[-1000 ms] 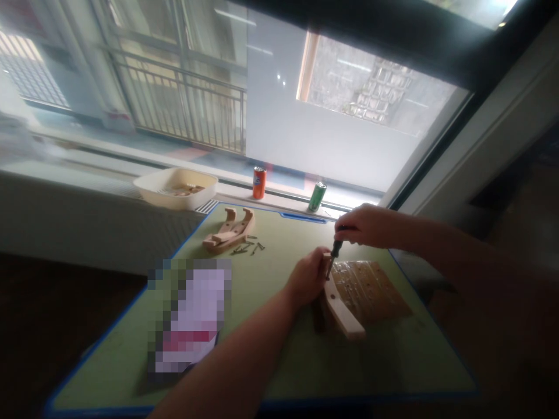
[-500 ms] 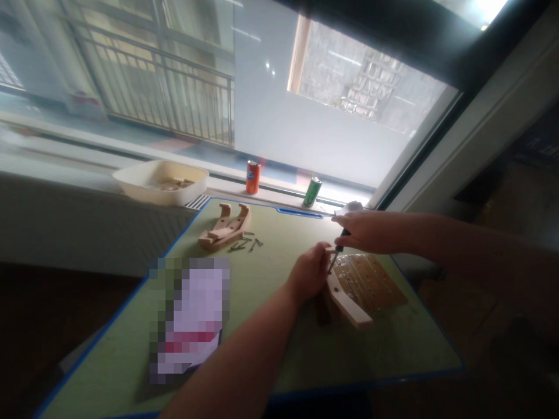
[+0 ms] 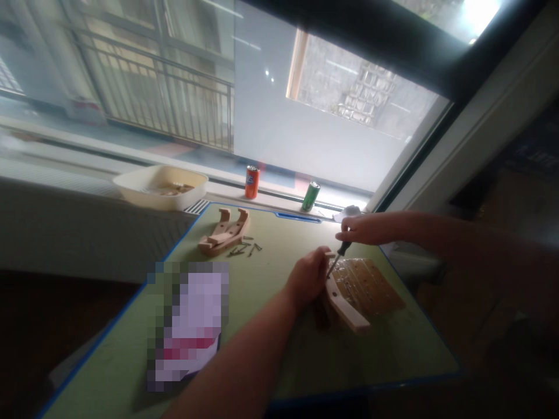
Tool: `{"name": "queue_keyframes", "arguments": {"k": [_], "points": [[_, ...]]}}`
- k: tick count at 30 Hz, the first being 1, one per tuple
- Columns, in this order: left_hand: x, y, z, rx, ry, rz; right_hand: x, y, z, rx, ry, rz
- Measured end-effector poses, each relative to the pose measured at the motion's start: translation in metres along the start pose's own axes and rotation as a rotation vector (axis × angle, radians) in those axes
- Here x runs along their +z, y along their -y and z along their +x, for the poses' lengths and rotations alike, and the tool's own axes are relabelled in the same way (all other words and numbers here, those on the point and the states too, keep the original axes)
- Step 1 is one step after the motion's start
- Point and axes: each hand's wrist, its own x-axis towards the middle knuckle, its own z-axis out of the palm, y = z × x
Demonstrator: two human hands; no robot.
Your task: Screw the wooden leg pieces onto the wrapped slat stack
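Observation:
My right hand (image 3: 350, 227) is closed around the black handle of a screwdriver (image 3: 339, 256). Its metal shaft slants down to the left, and the tip meets a pale curved wooden piece (image 3: 349, 309) near a hole. With fingers wrapped round the upper end of that wooden piece, my left hand (image 3: 309, 273) holds it on the table. A second dark hole shows lower on the piece. Under and beside it lies a brown flat panel (image 3: 375, 285) under clear plastic. Whether a screw sits under the tip is too small to tell.
Several curved wooden pieces (image 3: 227, 235) and loose screws (image 3: 238, 251) lie at the table's (image 3: 279, 361) far left. A blurred-out item (image 3: 196, 314) is near my left forearm. On the sill stand a cream basin (image 3: 166, 195), an orange can (image 3: 252, 182) and a green can (image 3: 310, 196).
My right hand has gone from flatter, extended fingers at the screwdriver to a closed grip round its handle. The screwdriver leans more to the right. My left hand stays on the wooden piece.

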Motion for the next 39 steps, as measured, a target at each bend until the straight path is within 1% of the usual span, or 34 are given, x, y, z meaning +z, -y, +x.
{"name": "queue_keyframes", "arguments": {"k": [1,2,5,9,11,13,15,18,20,22,27,29,31,33,36,37,38,39], "points": [[0.0,0.0,0.0,-0.002,0.0,0.0,0.001,-0.001,0.0,-0.024,-0.05,0.012],[0.0,0.0,0.0,-0.003,0.001,-0.001,0.002,-0.001,-0.001,-0.036,-0.071,0.03],[0.0,0.001,0.0,-0.002,0.005,0.01,-0.002,0.003,-0.004,-0.1,-0.034,0.041],[0.0,0.001,0.0,0.015,0.009,0.035,-0.011,0.016,-0.003,-0.193,0.007,0.014],[0.0,0.002,0.0,0.021,0.009,0.04,-0.012,0.025,0.001,-0.226,-0.013,-0.046],[0.001,0.002,0.0,0.025,0.008,0.043,-0.011,0.032,0.007,-0.244,-0.04,-0.192],[0.002,0.003,0.0,0.025,0.007,0.043,-0.008,0.036,0.014,-0.214,-0.055,-0.339],[0.003,0.003,0.0,0.02,0.006,0.04,-0.004,0.035,0.021,-0.059,-0.067,-0.437],[0.003,0.003,0.0,0.015,0.004,0.038,-0.002,0.035,0.02,0.036,-0.065,-0.431],[0.003,0.003,0.0,0.014,0.003,0.038,-0.001,0.035,0.014,0.055,-0.041,-0.377],[0.003,0.004,0.0,0.019,0.006,0.016,-0.007,0.03,0.001,-0.018,0.065,-0.14],[0.003,0.005,0.0,0.014,0.005,0.01,-0.01,0.025,0.002,-0.078,0.142,-0.117],[0.003,0.005,0.001,0.02,0.008,0.007,-0.009,0.024,0.005,-0.11,0.152,-0.168],[0.002,0.005,0.001,0.03,0.01,0.0,-0.003,0.027,0.008,-0.065,0.075,-0.262],[0.0,0.004,0.001,0.031,0.008,-0.006,0.009,0.035,0.007,0.106,-0.138,-0.406],[0.0,0.003,0.001,0.029,0.01,-0.006,0.014,0.035,0.005,0.125,-0.196,-0.43],[-0.001,0.003,0.001,0.027,0.009,-0.004,0.017,0.035,0.003,0.087,-0.231,-0.427],[-0.001,0.003,0.001,0.024,0.01,-0.001,0.019,0.033,0.001,-0.004,-0.247,-0.398]]}}
